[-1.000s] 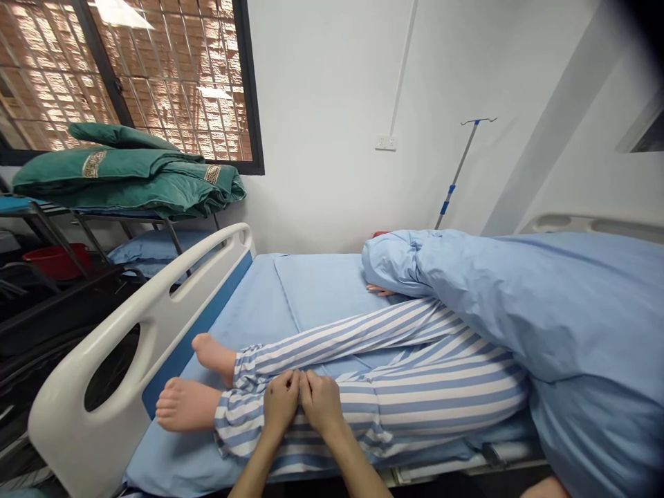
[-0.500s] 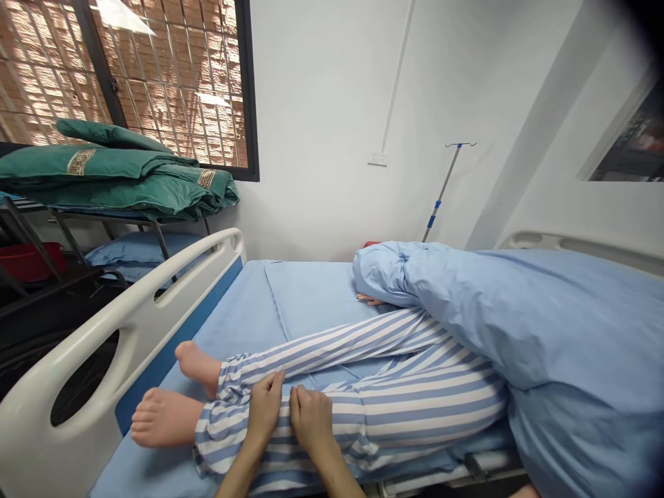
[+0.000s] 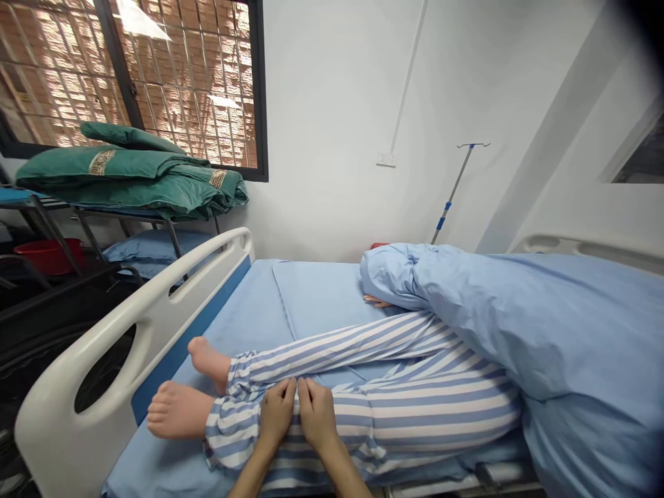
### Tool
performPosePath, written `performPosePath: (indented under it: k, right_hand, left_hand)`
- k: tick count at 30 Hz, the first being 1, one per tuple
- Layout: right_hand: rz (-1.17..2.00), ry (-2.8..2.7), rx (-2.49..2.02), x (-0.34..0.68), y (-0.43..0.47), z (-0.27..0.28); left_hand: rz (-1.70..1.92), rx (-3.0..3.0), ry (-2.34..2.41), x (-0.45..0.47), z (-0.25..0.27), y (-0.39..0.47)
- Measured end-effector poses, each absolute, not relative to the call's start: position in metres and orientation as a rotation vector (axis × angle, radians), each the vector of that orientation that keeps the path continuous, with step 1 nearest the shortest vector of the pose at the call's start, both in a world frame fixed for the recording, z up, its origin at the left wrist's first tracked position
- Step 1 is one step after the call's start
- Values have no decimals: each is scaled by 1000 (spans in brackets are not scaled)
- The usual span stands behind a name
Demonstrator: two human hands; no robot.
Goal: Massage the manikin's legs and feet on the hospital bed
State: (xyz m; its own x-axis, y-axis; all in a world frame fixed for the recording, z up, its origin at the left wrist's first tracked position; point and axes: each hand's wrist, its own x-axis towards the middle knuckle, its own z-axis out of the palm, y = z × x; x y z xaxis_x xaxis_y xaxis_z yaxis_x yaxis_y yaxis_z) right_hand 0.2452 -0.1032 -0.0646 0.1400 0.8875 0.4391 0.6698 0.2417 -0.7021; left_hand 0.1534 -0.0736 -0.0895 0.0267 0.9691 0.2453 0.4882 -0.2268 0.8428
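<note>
My left hand (image 3: 277,413) and my right hand (image 3: 316,413) rest side by side on the near lower leg of a care mannequin lying on a bed. Both are closed, knuckles up, thumbs almost meeting, fingers curled over the blue-and-white striped trouser leg (image 3: 415,415). Their fingertips are hidden. To the left of my hands, the bare near foot (image 3: 179,409) sticks out of the gathered cuff. Just behind it is the far foot (image 3: 208,361). A light blue quilt (image 3: 482,304) covers the upper body, with the fingers of one mannequin hand (image 3: 377,301) showing under its edge.
A white bed end board (image 3: 111,346) stands at the left. The blue sheet (image 3: 321,290) extends beyond the legs to the wall. Green folded quilts (image 3: 150,180) lie on another bed below a barred window. An IV pole (image 3: 454,190) rises behind the bed, and a red basin (image 3: 49,256) sits far left.
My hands have come closer together on the trouser leg, the gap between them narrowing. The camera view has turned slightly left.
</note>
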Motion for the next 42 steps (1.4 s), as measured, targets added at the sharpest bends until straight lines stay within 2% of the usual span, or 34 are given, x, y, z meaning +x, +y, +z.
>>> performPosePath:
  k: [7, 14, 22, 29, 35, 42]
  right_hand:
    - [400, -1465, -1498, 232, -90, -79]
    - [567, -1368, -1360, 238, -89, -83]
    - [630, -1262, -1300, 235, -90, -80]
    - [592, -1336, -1275, 236, -87, -53]
    - [595, -1344, -1320, 239, -82, -79]
    - [715, -1304, -1289, 245, -81, -84]
  left_hand:
    - [1219, 1611, 1366, 152, -86, -73]
    - [1275, 1016, 1210, 174, -55, -63]
    - [1322, 1557, 1484, 176, -89, -73]
    - [1332, 1494, 1403, 174, -85, -73]
    - [1429, 1414, 1467, 177, -90, -77]
    - [1446, 1411, 1527, 185, -66, -79]
